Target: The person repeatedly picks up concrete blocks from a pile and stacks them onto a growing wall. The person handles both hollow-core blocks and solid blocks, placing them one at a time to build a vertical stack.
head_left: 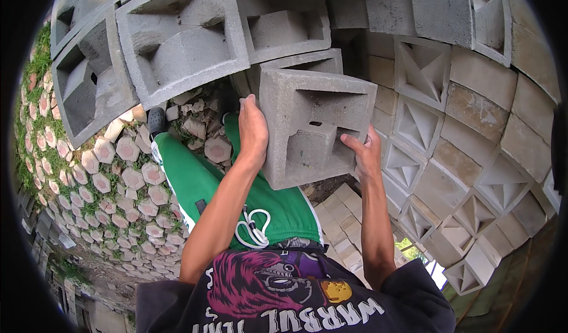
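Between my two hands is a square grey concrete vent block (319,126), its recessed face turned up toward me, with a small dark slot near the middle. My left hand (252,133) presses flat along the block's left side, fingers pointing away from me. On the other side my right hand (365,150) grips the right edge, its thumb hooked over the rim into the recess and its other fingers mostly hidden behind. Just beyond the held block, partly covered by it, sits another grey block (322,59).
Large grey vent blocks (183,43) line the far side. To the right rises a stacked wall of pale blocks (420,72) with triangular recesses. Hexagonal pavers (127,148) with grass between them cover the left ground. Broken rubble (198,123) lies near my shoe (157,121).
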Available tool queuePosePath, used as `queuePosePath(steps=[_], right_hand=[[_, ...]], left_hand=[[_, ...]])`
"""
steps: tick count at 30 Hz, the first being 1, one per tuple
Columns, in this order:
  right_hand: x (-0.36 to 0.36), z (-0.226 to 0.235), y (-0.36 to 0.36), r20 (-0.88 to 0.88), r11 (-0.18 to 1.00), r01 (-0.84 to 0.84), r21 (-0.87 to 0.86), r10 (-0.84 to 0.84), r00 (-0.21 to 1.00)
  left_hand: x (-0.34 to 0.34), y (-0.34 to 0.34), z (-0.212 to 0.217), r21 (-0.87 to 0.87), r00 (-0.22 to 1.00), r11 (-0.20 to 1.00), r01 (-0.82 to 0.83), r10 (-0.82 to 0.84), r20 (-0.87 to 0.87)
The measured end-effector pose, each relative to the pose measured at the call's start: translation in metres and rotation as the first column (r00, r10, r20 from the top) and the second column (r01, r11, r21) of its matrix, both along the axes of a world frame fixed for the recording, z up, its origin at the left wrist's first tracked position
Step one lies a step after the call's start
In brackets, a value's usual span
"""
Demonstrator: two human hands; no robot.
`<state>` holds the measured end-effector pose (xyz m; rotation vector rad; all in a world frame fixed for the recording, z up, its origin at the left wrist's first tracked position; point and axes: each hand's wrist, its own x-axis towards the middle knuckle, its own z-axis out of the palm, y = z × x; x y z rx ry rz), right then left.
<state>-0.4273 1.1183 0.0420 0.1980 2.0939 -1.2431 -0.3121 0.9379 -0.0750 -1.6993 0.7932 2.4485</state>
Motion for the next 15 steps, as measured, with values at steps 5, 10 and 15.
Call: queuePosePath(steps=[5,10,15], right_hand=[[-0.058,-0.020,-0.019,-0.030,0.988,-0.153,-0.014,0.153,0.988],[-0.081,-0.033,-0.033,0.026,0.980,-0.171,-0.099,0.175,0.984],[-0.090,-0.032,-0.058,-0.019,0.977,-0.197,-0.084,0.196,0.980]], left_hand=[[-0.034,-0.004,-0.008,0.166,0.973,0.961,-0.223,0.209,0.095],[-0.019,0.008,0.011,0.177,0.955,0.943,-0.283,0.294,-0.042],[0.026,0.073,0.054,-0.413,0.995,0.907,-0.088,0.096,-0.001]])
